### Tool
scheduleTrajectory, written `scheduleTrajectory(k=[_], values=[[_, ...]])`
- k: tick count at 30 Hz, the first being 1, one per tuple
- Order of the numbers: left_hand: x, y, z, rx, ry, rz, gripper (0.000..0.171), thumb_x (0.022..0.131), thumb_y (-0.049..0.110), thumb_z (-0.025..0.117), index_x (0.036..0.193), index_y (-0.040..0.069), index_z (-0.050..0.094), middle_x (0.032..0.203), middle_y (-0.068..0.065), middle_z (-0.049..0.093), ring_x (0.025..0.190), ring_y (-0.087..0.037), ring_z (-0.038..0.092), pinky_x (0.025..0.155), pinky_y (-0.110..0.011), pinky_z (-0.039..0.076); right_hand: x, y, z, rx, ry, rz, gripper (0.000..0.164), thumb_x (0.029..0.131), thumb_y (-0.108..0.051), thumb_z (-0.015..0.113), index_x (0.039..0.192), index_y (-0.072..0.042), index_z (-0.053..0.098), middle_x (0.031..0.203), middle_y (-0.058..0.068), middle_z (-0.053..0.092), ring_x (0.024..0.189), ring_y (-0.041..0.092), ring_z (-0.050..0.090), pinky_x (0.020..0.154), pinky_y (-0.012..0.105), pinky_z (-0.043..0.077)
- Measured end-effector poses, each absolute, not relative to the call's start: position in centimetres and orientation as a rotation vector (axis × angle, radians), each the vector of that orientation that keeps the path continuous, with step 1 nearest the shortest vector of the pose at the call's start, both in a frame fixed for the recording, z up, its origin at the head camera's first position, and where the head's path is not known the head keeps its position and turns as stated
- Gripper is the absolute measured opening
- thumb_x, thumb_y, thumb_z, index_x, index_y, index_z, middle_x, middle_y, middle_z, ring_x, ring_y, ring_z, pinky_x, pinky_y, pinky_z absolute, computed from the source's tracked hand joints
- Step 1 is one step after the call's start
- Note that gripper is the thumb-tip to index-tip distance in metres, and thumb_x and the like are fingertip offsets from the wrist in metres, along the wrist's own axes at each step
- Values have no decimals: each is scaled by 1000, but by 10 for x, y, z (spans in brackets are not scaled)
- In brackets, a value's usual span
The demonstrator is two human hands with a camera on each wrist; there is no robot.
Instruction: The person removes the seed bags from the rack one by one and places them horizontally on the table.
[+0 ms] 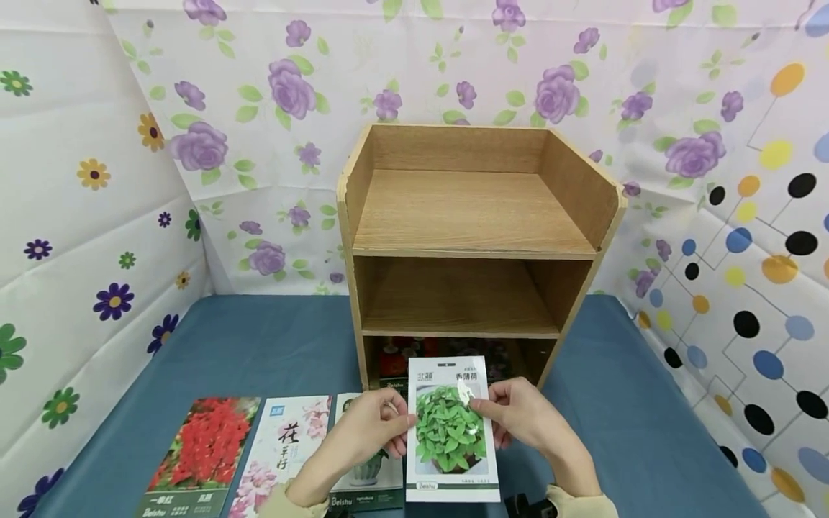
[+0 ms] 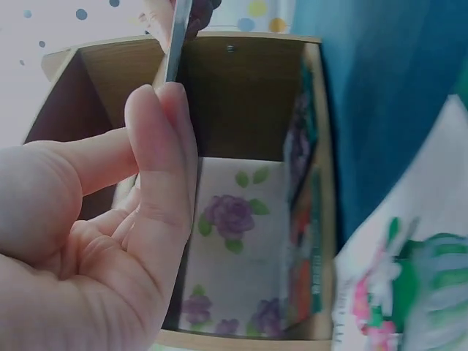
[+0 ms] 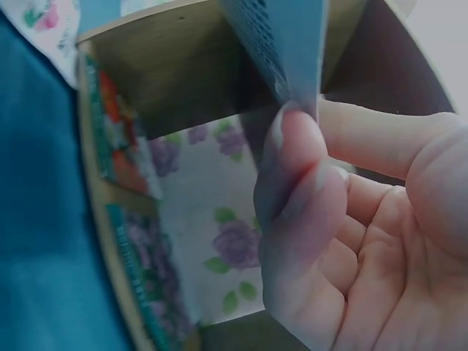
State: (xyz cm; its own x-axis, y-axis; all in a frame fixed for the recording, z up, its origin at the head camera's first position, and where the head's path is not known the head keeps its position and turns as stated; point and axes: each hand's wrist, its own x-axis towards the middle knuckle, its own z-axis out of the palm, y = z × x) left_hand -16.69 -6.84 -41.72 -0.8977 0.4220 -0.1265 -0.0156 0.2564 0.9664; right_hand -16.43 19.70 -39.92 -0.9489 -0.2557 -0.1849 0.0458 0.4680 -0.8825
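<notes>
Both hands hold a seed packet (image 1: pixel 450 432) in front of the wooden shelf; its face bears a green leafy potted plant under a white header. My left hand (image 1: pixel 376 428) pinches the packet's left edge between thumb and fingers. At the opposite edge, my right hand (image 1: pixel 527 417) has its thumb on the front and its fingers behind. Seen edge-on, the packet (image 2: pixel 178 44) is a thin strip beyond the left fingertips in the left wrist view. In the right wrist view the packet (image 3: pixel 292 51) rises from the right thumb and fingers, its back printed with small text.
A three-level wooden shelf (image 1: pixel 476 216) stands on the blue cloth (image 1: pixel 272 338). Packets (image 1: pixel 395 356) lie in its lowest compartment, partly hidden. Left of the hands lie a red-flower packet (image 1: pixel 206 446), a pink-blossom packet (image 1: pixel 285 432) and a third packet (image 1: pixel 388 478), partly covered by the left arm.
</notes>
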Motion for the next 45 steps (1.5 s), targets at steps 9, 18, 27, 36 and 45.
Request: scheduleTrajectory(k=[9,18,27,36,45], values=[[-165,-61,-446,363,2266,1573,12,92,7,67,83,2,60,60,-8,63,47,-16,61,50,-40,55,-165,196,-434,-32,2374,-1431,35,92,-27,69,68,-8,54,54,5,57,44,14,56,46,34,51],[-171,-51,-460,333,2462,1416,19,91,3,66,72,2,61,54,-6,60,41,-15,58,43,-31,51,-177,189,-466,124,2439,-1286,34,91,-26,71,64,-10,57,54,6,59,42,12,55,44,30,50],[-167,-43,-469,250,2571,1274,25,89,1,67,66,3,60,50,-5,58,40,-15,58,44,-28,49,-183,181,-477,167,2513,-1145,41,90,-25,72,58,-14,50,52,5,56,43,15,56,43,30,49],[-166,-40,-467,234,2680,1119,32,88,0,67,58,7,58,42,0,53,38,-14,54,44,-29,44,-187,176,-475,148,2533,-1102,44,89,-21,73,55,-14,45,49,4,54,40,13,56,42,30,50],[-166,-41,-470,234,2721,1103,32,84,-2,68,57,8,54,39,2,50,33,-10,52,40,-26,41,-189,169,-470,173,2540,-1012,40,88,-19,75,57,-11,50,51,7,55,43,17,59,43,31,50]])
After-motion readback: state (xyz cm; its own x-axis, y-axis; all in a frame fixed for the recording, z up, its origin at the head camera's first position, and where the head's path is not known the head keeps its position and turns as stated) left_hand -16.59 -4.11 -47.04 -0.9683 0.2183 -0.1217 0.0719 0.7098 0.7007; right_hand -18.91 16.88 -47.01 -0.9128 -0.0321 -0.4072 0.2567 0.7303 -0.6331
